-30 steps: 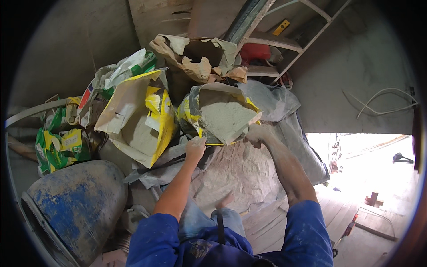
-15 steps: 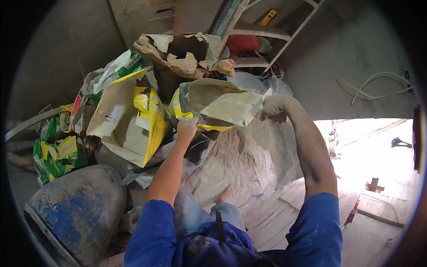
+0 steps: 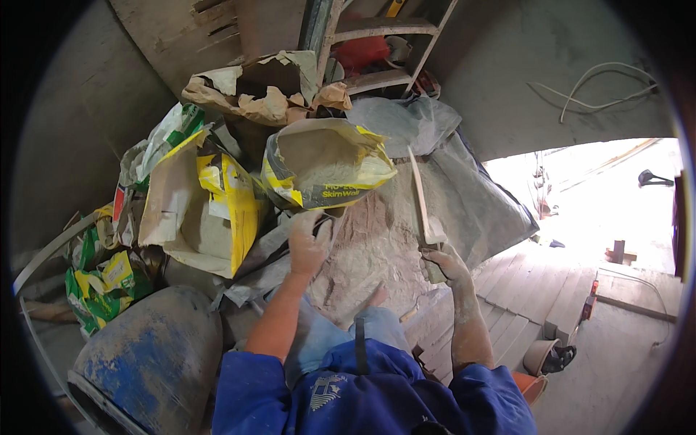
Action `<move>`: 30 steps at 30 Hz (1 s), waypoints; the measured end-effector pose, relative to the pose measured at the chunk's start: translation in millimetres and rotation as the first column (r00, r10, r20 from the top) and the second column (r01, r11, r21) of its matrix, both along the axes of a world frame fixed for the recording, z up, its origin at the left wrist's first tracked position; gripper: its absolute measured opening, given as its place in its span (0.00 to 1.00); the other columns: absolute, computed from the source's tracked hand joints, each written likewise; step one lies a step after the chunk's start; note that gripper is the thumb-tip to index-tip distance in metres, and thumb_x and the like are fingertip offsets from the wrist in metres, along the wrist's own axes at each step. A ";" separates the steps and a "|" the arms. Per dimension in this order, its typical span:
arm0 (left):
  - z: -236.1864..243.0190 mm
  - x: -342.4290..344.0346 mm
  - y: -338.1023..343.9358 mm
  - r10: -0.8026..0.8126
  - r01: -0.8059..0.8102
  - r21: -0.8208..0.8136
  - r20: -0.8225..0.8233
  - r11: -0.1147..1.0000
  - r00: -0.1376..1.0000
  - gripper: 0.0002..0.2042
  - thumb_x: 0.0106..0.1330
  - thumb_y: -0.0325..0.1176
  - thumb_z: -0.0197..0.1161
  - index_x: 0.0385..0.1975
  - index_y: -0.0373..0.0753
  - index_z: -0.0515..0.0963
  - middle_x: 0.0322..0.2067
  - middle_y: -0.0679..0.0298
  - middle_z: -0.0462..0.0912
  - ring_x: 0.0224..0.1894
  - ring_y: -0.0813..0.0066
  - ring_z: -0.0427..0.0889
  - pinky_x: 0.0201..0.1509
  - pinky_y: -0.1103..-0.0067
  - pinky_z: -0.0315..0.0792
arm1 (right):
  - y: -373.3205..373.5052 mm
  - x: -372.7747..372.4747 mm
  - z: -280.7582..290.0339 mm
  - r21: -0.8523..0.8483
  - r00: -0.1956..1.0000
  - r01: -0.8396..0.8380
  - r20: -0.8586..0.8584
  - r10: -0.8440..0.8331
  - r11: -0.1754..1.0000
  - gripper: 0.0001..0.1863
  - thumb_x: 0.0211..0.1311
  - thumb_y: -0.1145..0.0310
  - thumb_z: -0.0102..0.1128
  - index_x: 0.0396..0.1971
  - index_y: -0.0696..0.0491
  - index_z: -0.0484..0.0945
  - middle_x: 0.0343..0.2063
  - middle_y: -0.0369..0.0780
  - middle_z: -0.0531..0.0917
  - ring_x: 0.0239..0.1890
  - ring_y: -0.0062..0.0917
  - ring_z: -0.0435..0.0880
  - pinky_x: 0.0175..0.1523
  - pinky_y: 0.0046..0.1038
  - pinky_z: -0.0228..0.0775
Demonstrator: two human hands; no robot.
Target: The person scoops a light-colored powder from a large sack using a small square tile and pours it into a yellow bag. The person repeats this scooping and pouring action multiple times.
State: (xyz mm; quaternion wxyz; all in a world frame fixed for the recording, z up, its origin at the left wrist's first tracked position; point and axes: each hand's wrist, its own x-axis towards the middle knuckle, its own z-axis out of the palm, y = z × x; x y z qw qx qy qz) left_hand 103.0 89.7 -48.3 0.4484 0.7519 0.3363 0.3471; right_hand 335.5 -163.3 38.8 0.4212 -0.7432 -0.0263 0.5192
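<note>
Two hands work over a heap of pale grey-pink powder point(image 3: 377, 246) lying on a grey plastic sheet point(image 3: 471, 196). The left hand point(image 3: 308, 243) has its fingers closed on the lower edge of a torn yellow-and-grey paper sack point(image 3: 326, 163), which lies tipped on its side at the heap's upper edge, mouth open, probably so that the contents can be reached. The right hand point(image 3: 449, 264) has its fingers wrapped tight around the handle of a long, narrow flat-bladed tool point(image 3: 420, 199), blade pointing up and away over the powder. More opened yellow sacks point(image 3: 199, 206) lean to the left. A blue, dust-coated drum point(image 3: 145, 362) stands at the lower left.
</note>
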 end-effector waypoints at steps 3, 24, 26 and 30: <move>5.6 -3.5 3.3 -0.120 0.119 -0.087 -0.006 0.989 0.993 0.14 0.61 0.29 0.66 0.45 0.33 0.79 0.41 0.50 0.82 0.45 0.50 0.80 0.52 0.65 0.73 | 10.4 -17.6 -4.2 -0.043 0.984 0.177 0.014 -0.176 0.983 0.11 0.63 0.69 0.61 0.44 0.56 0.77 0.27 0.36 0.82 0.24 0.22 0.83 0.23 0.27 0.76; -8.1 146.9 21.3 -0.310 0.525 -0.073 -0.871 0.848 0.380 0.34 0.56 0.49 0.70 0.62 0.40 0.72 0.56 0.57 0.77 0.62 0.58 0.73 0.67 0.57 0.61 | 166.7 54.7 -149.5 0.091 0.657 0.747 -0.247 -0.712 0.658 0.31 0.61 0.41 0.66 0.53 0.49 0.75 0.42 0.40 0.80 0.41 0.32 0.80 0.37 0.41 0.75; -12.8 155.4 18.5 -0.309 0.488 -0.117 -0.890 0.865 0.334 0.33 0.56 0.49 0.69 0.62 0.43 0.72 0.56 0.58 0.77 0.62 0.60 0.73 0.67 0.57 0.61 | 179.0 68.3 -157.9 -0.046 0.695 0.694 -0.220 -0.685 0.719 0.35 0.60 0.40 0.66 0.55 0.54 0.75 0.44 0.41 0.81 0.43 0.31 0.81 0.38 0.42 0.75; -22.8 159.4 12.9 -0.214 0.465 -0.027 -0.910 0.885 0.355 0.22 0.61 0.45 0.64 0.53 0.43 0.77 0.50 0.59 0.82 0.56 0.60 0.79 0.60 0.59 0.68 | 189.6 66.4 -158.6 -0.024 0.711 0.701 -0.042 -0.702 0.712 0.31 0.57 0.52 0.74 0.52 0.60 0.78 0.41 0.41 0.83 0.37 0.28 0.82 0.39 0.32 0.75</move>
